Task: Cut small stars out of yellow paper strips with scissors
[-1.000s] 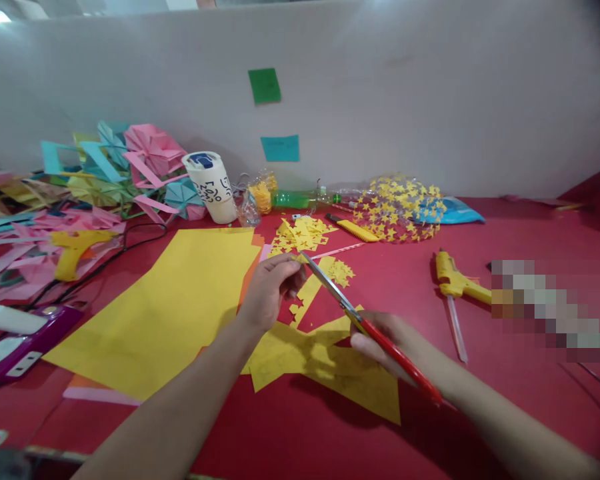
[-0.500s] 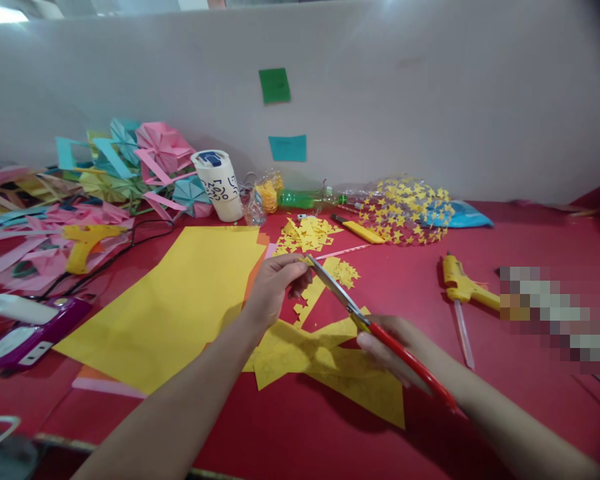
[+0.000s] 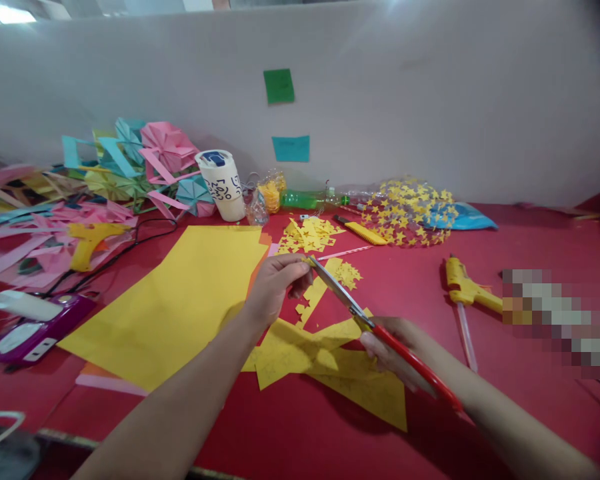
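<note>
Between the thumb and fingers of my left hand (image 3: 281,283) is a small piece of yellow paper (image 3: 310,260). The tips of the scissors (image 3: 337,288) meet that piece at my fingertips. My right hand (image 3: 397,353) grips the scissors by their red handles, with the blades pointing up and left. Beneath both hands lie yellow paper sheets (image 3: 330,363) with faint star outlines. Just beyond are a cut yellow strip (image 3: 317,293), a small heap of paper stars (image 3: 347,275) and a pile of yellow scraps (image 3: 310,235).
Large yellow sheets (image 3: 180,300) lie at left, beside a purple power strip (image 3: 45,333) and a yellow glue gun (image 3: 93,243). Another glue gun (image 3: 465,283) stands at right. A white tumbler (image 3: 223,187), green bottle (image 3: 305,199), yellow cutter (image 3: 363,230) and folded paper shapes (image 3: 165,150) line the back.
The whole view has shifted slightly, so the background sits a little further right. Both hands, the scissors and the small paper piece keep nearly the same position.
</note>
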The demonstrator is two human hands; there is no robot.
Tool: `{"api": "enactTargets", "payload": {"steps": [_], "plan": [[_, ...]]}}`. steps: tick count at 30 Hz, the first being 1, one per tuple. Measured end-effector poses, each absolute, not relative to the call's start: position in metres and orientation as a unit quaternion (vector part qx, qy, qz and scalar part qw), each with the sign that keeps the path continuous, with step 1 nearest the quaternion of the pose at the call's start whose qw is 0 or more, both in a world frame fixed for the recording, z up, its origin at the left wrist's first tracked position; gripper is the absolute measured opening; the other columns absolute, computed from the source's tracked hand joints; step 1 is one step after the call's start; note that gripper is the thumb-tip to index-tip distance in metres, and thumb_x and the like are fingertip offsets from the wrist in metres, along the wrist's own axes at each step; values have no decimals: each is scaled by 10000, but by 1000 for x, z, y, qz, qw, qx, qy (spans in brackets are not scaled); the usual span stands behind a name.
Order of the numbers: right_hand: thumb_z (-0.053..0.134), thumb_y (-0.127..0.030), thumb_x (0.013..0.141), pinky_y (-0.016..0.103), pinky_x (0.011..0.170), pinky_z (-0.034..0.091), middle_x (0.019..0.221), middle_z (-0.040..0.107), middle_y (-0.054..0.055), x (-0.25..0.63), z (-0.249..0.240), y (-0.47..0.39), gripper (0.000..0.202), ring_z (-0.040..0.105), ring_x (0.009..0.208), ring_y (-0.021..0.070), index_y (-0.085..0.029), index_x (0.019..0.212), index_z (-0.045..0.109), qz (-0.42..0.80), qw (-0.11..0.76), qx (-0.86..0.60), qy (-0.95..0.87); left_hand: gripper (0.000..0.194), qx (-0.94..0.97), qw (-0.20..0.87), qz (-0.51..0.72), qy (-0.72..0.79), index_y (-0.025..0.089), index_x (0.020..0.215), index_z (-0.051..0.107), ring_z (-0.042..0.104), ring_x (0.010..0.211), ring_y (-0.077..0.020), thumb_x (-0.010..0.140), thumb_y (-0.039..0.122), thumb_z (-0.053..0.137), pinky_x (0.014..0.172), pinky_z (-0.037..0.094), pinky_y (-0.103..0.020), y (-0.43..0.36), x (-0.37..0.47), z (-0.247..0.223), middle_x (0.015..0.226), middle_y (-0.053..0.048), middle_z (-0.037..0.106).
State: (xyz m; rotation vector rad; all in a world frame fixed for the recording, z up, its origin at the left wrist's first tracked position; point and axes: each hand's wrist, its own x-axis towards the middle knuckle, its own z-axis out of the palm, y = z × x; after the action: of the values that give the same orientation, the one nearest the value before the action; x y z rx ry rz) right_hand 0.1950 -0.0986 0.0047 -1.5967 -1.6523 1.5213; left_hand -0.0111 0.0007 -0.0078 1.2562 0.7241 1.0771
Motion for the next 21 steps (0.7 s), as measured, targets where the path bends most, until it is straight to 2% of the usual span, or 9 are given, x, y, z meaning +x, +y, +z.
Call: {"api": "enactTargets", "payload": {"steps": [13,21], "plan": [[559,-605,821,157,359,243,551,386,-59,198,9,-99,464,355,424,58,-185,672,431,539,166,-570,-598,206,552,629,441,325,145,553,621,418,398,-54,734,221,562,383,289,-180,3,-16,-3,464,27,508],[570,-551,846,165,358,292,566,461,-41,199,8,-96,431,402,405,57,-183,667,435,520,147,-578,-612,207,553,628,419,353,148,534,604,405,399,-57,712,247,568,374,271,-181,4,-18,0,452,23,505]]}}
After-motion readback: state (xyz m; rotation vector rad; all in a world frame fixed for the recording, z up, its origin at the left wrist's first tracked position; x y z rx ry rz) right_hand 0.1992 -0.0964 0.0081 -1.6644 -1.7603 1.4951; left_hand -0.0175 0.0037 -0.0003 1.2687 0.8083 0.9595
